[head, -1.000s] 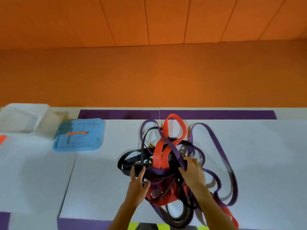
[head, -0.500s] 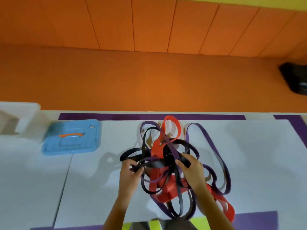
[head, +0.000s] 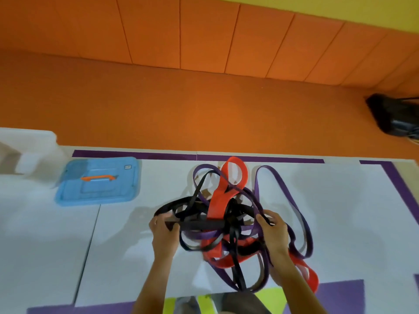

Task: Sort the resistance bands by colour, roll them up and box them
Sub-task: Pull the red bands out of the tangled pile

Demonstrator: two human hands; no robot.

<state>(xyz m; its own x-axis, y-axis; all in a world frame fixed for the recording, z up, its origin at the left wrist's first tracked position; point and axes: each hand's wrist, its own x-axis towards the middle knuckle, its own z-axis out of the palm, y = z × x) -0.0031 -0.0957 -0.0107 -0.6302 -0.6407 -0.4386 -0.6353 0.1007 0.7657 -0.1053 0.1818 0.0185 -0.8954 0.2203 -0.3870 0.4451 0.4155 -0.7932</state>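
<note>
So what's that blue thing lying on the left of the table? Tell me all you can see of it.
It is a blue lid, rectangular with rounded corners, plastic by its look and slightly see-through. An orange handle lies across a recessed panel in its middle, and a small pale label sits near its far right corner. It lies flat, top side up, on the white table, just right of the clear storage box; whether they touch is unclear. Nothing rests on it.
</note>
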